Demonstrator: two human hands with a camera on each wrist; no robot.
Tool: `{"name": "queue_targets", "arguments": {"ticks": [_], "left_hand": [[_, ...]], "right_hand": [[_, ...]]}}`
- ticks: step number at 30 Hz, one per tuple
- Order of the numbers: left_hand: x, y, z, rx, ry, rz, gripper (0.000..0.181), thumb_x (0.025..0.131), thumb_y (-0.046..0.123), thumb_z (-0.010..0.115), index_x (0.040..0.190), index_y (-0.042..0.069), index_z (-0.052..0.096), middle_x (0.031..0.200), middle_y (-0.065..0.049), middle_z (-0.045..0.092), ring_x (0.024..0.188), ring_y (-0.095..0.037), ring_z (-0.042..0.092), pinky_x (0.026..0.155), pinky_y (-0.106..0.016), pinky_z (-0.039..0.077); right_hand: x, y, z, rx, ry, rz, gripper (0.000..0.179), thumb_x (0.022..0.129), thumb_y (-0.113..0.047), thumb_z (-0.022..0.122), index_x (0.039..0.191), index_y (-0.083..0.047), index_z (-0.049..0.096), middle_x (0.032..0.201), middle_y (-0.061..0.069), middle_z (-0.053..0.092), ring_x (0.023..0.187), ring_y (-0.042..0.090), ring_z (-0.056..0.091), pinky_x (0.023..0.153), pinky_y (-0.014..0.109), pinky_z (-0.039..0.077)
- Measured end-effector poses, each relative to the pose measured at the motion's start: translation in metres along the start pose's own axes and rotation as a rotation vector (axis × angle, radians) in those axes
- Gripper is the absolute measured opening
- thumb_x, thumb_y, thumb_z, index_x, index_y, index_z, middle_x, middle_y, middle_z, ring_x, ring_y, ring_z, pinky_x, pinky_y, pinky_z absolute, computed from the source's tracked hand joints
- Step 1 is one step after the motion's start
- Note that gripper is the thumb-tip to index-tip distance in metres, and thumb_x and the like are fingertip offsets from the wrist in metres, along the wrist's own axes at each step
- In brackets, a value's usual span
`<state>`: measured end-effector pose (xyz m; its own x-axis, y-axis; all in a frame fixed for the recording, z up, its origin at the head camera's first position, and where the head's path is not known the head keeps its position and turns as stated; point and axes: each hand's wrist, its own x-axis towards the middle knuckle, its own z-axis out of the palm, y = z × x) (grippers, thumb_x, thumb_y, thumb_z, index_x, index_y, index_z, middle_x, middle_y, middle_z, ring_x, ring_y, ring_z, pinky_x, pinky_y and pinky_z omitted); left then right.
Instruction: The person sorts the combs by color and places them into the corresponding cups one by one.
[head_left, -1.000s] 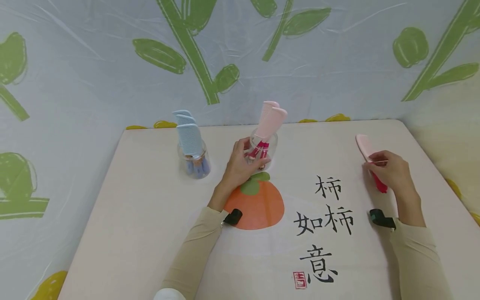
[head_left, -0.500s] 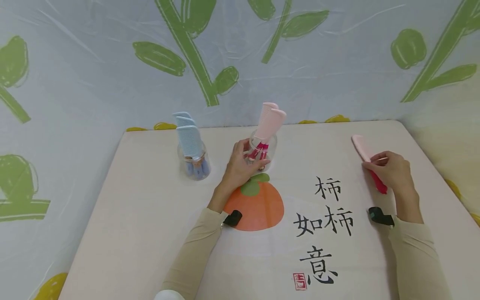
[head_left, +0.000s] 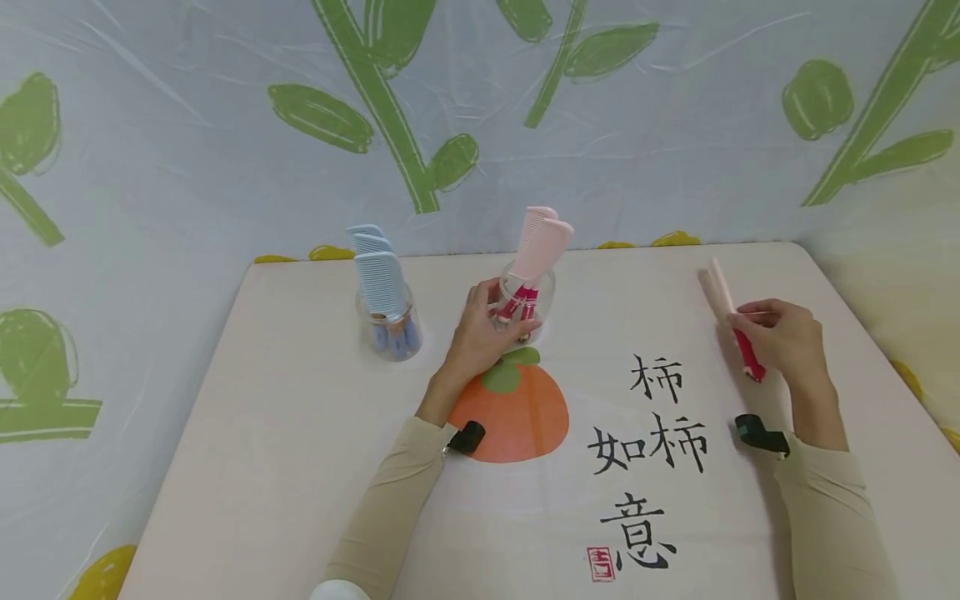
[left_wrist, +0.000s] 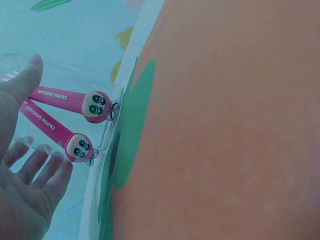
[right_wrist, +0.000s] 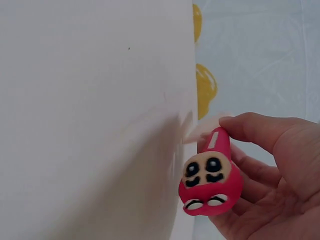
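Observation:
My left hand (head_left: 483, 329) grips a clear glass jar (head_left: 546, 300), its thumb on one side and fingers round the other. Two pink combs (head_left: 542, 243) stand in that jar with their red cartoon-headed handles (left_wrist: 60, 102) down. At the right of the table, my right hand (head_left: 783, 337) pinches another pink comb (head_left: 722, 285) between thumb and fingers near the top of its red handle (right_wrist: 210, 180). That comb is seen edge-on in the head view, its tip pointing away from me. Part of its handle is hidden by the hand in the head view.
A second glass jar (head_left: 397, 346) holding several light blue combs (head_left: 380, 283) stands left of my left hand. The table (head_left: 285, 467) bears a printed orange persimmon (head_left: 517, 417) and black characters (head_left: 648, 442). Behind the far edge hangs a leaf-patterned sheet (head_left: 675, 167).
The pink comb in my right hand has turned from showing its flat side to edge-on, and its tip has swung slightly left. My left hand stays on the jar.

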<state>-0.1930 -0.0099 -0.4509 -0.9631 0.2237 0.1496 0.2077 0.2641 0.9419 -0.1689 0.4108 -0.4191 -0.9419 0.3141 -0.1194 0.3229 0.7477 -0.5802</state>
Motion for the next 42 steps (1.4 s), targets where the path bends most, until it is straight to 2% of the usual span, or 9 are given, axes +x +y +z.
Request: {"name": "queue_targets", "arguments": {"ticks": [3, 6, 9, 11, 17, 26, 32, 37, 42], "left_hand": [[0.0, 0.0, 0.0, 0.008, 0.001, -0.003, 0.077, 0.09, 0.036, 0.082, 0.147, 0.01, 0.038, 0.135, -0.006, 0.046, 0.128, -0.02, 0.049, 0.113, -0.04, 0.044], [0.0, 0.001, 0.0, 0.014, 0.002, -0.008, 0.076, 0.089, 0.036, 0.082, 0.147, 0.012, 0.038, 0.136, -0.005, 0.046, 0.128, -0.02, 0.049, 0.113, -0.039, 0.044], [0.0, 0.001, -0.001, 0.013, 0.002, -0.009, 0.076, 0.09, 0.036, 0.082, 0.147, 0.012, 0.038, 0.136, -0.005, 0.045, 0.128, -0.019, 0.049, 0.113, -0.039, 0.044], [0.0, 0.002, 0.0, 0.011, 0.001, -0.008, 0.076, 0.09, 0.036, 0.082, 0.147, 0.012, 0.038, 0.136, -0.005, 0.045, 0.128, -0.019, 0.049, 0.113, -0.039, 0.044], [-0.001, 0.001, 0.0, 0.01, -0.002, -0.005, 0.076, 0.09, 0.035, 0.081, 0.147, 0.011, 0.038, 0.136, -0.005, 0.045, 0.128, -0.019, 0.048, 0.113, -0.04, 0.044], [0.0, 0.0, -0.001, 0.0, 0.004, 0.001, 0.076, 0.089, 0.034, 0.082, 0.147, 0.009, 0.038, 0.135, -0.005, 0.046, 0.127, -0.019, 0.049, 0.113, -0.04, 0.044], [-0.001, 0.0, 0.0, -0.012, 0.0, 0.003, 0.076, 0.089, 0.034, 0.083, 0.146, 0.01, 0.039, 0.136, -0.006, 0.045, 0.125, -0.02, 0.049, 0.113, -0.039, 0.044], [0.0, -0.001, 0.0, -0.02, -0.002, 0.005, 0.078, 0.089, 0.034, 0.083, 0.147, 0.007, 0.037, 0.138, -0.012, 0.045, 0.128, -0.025, 0.048, 0.113, -0.04, 0.044], [0.0, -0.002, -0.001, -0.006, -0.002, 0.003, 0.078, 0.089, 0.036, 0.082, 0.148, 0.009, 0.037, 0.138, -0.008, 0.045, 0.127, -0.02, 0.048, 0.113, -0.039, 0.044]], "right_hand": [[0.002, -0.001, 0.0, 0.028, 0.001, 0.007, 0.054, 0.103, -0.04, 0.058, 0.134, 0.005, 0.058, 0.116, 0.023, 0.063, 0.079, 0.016, 0.058, 0.056, 0.019, 0.05], [0.004, 0.0, 0.001, 0.074, 0.002, -0.003, 0.052, 0.104, -0.038, 0.057, 0.133, 0.005, 0.06, 0.098, 0.006, 0.067, 0.071, 0.005, 0.056, 0.056, 0.019, 0.05], [0.006, 0.0, 0.002, 0.125, -0.006, -0.006, 0.052, 0.104, -0.037, 0.056, 0.134, 0.006, 0.059, 0.084, -0.014, 0.06, 0.07, 0.001, 0.056, 0.057, 0.019, 0.05], [0.007, 0.001, 0.002, 0.151, -0.017, 0.0, 0.054, 0.104, -0.039, 0.055, 0.135, 0.006, 0.058, 0.08, -0.022, 0.056, 0.071, 0.0, 0.055, 0.059, 0.018, 0.05], [0.005, -0.003, 0.003, 0.218, -0.051, 0.012, 0.062, 0.104, -0.044, 0.054, 0.142, 0.006, 0.053, 0.083, -0.026, 0.055, 0.078, 0.0, 0.055, 0.065, 0.014, 0.049], [0.002, -0.013, 0.005, 0.262, -0.101, 0.011, 0.063, 0.103, -0.051, 0.056, 0.142, -0.002, 0.051, 0.09, -0.025, 0.059, 0.092, 0.011, 0.054, 0.074, 0.018, 0.049], [0.0, -0.021, 0.008, 0.276, -0.084, -0.058, 0.064, 0.101, -0.051, 0.06, 0.141, -0.002, 0.053, 0.087, -0.03, 0.06, 0.088, 0.002, 0.057, 0.076, 0.014, 0.048], [-0.001, -0.024, 0.007, 0.329, -0.122, -0.071, 0.067, 0.099, -0.05, 0.063, 0.144, -0.002, 0.051, 0.09, -0.03, 0.064, 0.086, -0.006, 0.062, 0.078, 0.009, 0.049], [-0.004, -0.032, 0.006, 0.358, -0.134, -0.093, 0.066, 0.097, -0.047, 0.068, 0.143, -0.002, 0.052, 0.09, -0.029, 0.066, 0.084, -0.008, 0.064, 0.078, 0.007, 0.048]]}}
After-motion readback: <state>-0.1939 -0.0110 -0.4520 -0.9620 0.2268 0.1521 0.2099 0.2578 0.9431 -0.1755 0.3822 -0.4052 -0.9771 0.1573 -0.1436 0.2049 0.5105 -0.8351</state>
